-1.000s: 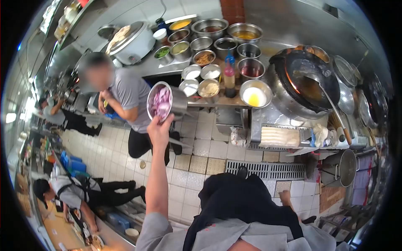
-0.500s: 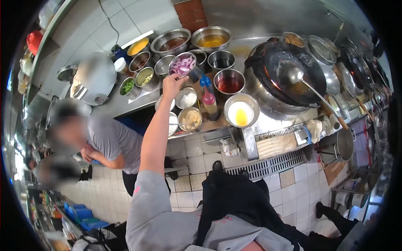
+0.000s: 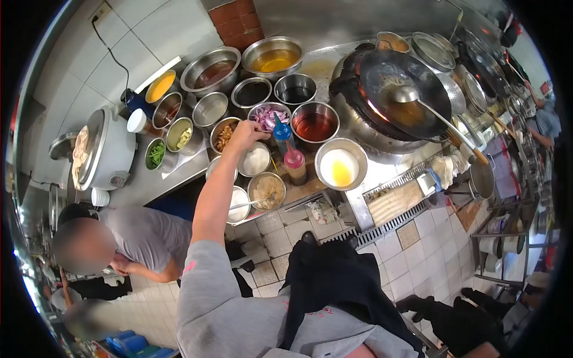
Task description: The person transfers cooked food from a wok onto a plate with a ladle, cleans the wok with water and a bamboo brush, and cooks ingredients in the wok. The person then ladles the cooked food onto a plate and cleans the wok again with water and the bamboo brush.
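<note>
My left hand (image 3: 247, 135) reaches over the counter, its fingers closed at the near rim of a metal bowl of sliced purple onion (image 3: 270, 116). The bowl sits among other containers, beside a blue-capped squeeze bottle (image 3: 281, 132). Just left of my fingers is a bowl of brown pieces (image 3: 224, 135); a bowl of white powder (image 3: 255, 159) lies below my hand. A pink-capped bottle (image 3: 294, 164) stands nearby. My right hand is out of view.
A wok (image 3: 403, 77) holding a ladle (image 3: 407, 94) sits at the right. A bowl of egg (image 3: 341, 165) stands near the front edge. Metal sauce bowls (image 3: 273, 58) line the back. Another person (image 3: 140, 238) leans at the left by a rice cooker (image 3: 110, 156).
The onion bowl has gone down and rightward with my left hand to a place among the containers, uncovering the bowl of brown pieces. The camera view has shifted.
</note>
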